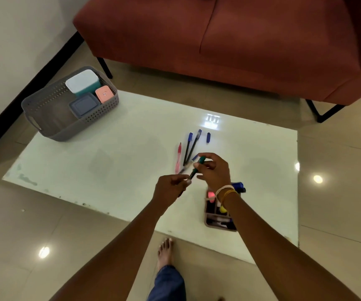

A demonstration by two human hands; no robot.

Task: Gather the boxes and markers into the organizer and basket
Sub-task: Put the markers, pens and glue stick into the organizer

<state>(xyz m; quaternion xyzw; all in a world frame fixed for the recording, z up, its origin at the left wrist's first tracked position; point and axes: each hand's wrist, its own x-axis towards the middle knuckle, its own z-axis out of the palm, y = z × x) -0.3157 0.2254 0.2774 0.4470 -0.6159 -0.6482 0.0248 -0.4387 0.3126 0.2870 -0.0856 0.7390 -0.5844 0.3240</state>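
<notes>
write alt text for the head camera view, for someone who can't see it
Both hands, left hand and right hand, hold a green marker above a white board on the floor, with loose pens beyond and a grey basket of boxes far left.

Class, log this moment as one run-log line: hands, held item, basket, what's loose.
left hand + right hand: both on green marker | basket: three boxes | loose: pens on white board

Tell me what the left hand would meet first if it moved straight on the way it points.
Probably the green marker it already shares with the right hand; beyond that, the right hand itself. Depth is unclear.
</notes>
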